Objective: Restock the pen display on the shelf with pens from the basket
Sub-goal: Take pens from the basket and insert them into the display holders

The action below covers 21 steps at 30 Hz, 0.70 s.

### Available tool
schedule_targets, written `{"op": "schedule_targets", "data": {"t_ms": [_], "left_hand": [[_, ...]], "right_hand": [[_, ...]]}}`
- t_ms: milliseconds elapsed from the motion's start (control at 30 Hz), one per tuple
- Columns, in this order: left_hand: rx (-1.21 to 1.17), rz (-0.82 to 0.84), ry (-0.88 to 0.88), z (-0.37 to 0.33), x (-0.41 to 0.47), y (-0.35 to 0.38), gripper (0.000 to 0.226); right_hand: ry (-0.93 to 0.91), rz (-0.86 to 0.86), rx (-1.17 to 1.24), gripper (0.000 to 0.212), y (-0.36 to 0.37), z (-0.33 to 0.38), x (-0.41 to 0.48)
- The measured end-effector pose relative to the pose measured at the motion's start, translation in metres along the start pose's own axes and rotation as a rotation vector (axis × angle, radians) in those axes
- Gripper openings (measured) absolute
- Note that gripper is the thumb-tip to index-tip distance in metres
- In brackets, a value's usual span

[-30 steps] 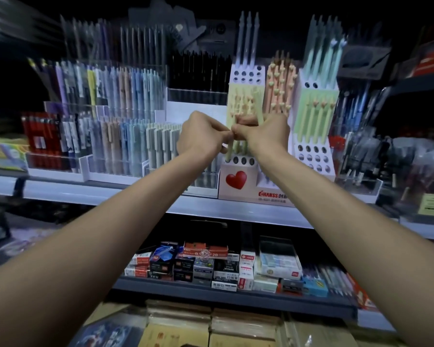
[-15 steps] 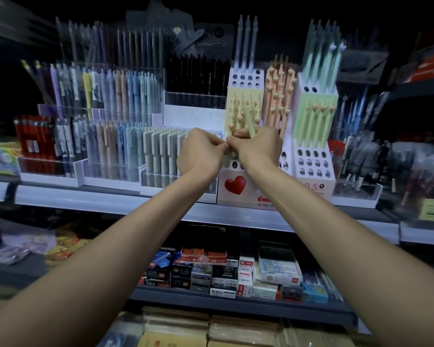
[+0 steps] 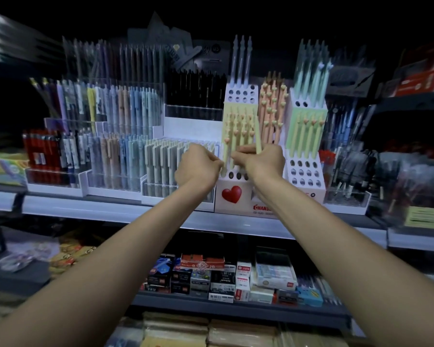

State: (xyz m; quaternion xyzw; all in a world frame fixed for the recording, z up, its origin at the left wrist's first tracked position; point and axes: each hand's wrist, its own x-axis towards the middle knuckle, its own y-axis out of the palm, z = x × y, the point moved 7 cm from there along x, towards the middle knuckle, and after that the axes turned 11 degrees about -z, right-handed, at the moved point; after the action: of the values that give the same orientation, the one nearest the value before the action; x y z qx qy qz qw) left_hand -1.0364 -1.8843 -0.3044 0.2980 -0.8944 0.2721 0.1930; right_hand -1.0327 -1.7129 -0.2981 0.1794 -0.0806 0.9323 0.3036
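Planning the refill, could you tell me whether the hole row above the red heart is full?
Not full: several holes gape dark and penless beside one yellow pen.

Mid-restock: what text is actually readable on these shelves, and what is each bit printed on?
"CHANS", rest hidden: white display base, beside the red heart.
"2B": red box on the lower shelf.
Small print under the brand, the other lower-shelf box labels and the yellow-green tag at far right: too blurred to read.

matt pastel pens [image 3: 238, 136], clear glossy plastic trays [image 3: 115, 179], white cardboard stand [image 3: 232, 196]
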Motion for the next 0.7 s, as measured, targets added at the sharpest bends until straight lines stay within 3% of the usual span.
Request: {"op": "schedule_targets", "data": {"t_ms": [100,267,433,567,700], "left_hand": [[-0.011,-0.011,0.001,0.007,-0.007,-0.010,0.016],[-0.156,0.118,-0.061,0.027,-0.033,-0.004,0.021],[-0.372,0.237,-0.078,0.028,-0.068,-0.001,0.013],[-0.450,0.312,-0.051,0.019,-0.089,0.004,0.022],[-0.521,0.331,-0.030,0.005,-0.101,0.006,0.014]], "right_hand": [[0.061,0.108,-0.059,0.009,-0.021,-0.003,-0.011],[0.210,0.325,-0.143,0.011,-0.048,-0.023,-0.034],[0.166,0.268,-0.090,0.010,-0.068,-0.035,-0.041],[0.150,0.263,0.059,0.006,-0.070,-0.039,-0.042],[0.097,0.275,0.109,0.006,-0.074,-0.035,-0.048]]}}
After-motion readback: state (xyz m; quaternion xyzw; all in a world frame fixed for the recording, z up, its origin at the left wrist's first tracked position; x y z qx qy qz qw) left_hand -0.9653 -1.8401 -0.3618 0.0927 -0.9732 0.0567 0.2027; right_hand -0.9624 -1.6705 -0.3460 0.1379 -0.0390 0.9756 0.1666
